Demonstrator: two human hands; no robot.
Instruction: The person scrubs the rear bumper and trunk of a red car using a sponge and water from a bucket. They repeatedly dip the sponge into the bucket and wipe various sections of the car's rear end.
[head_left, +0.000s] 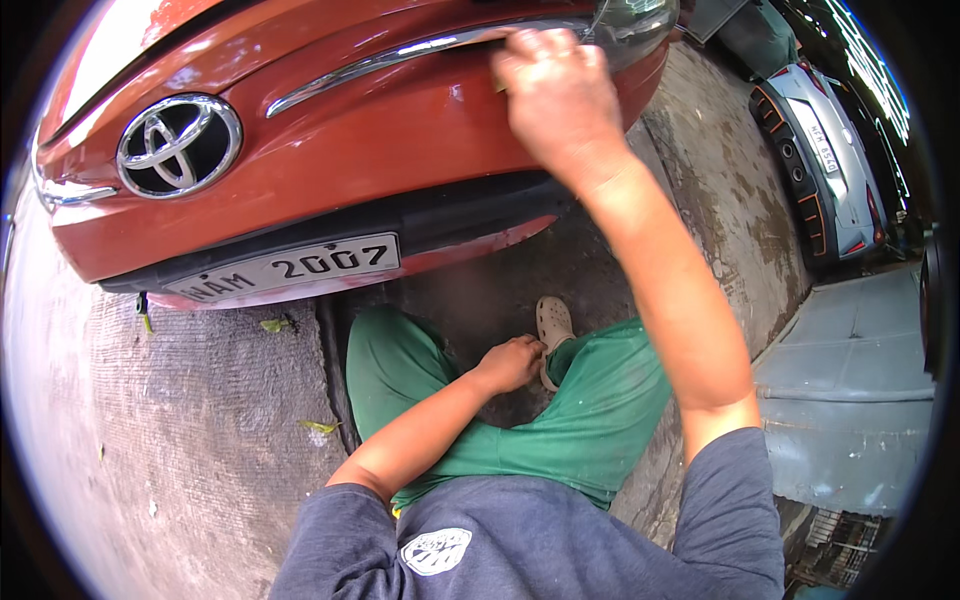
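Observation:
My right hand (559, 97), blurred, is raised to the front of an orange-red Toyota car (420, 135). Its fingers curl over a small yellowish thing (500, 84), mostly hidden, at the outer end of a chrome trim strip (360, 75). Just beyond the knuckles is the headlight (637, 34). Low between my knees, my left hand (514, 364) has its fingers bent beside a beige clog (555, 322) on my foot. Nothing shows in that hand, and its fingertips are partly hidden. A round chrome Toyota emblem (180, 146) sits left on the car's front.
Below the black lower bumper strip (465, 206) is a number plate (285, 266). Grooved concrete (202, 390) with fallen leaves (319, 426) lies to my left. On the right stand a silver car (832, 157) and a grey metal panel (840, 390). My green trousers (592, 420) frame the floor before me.

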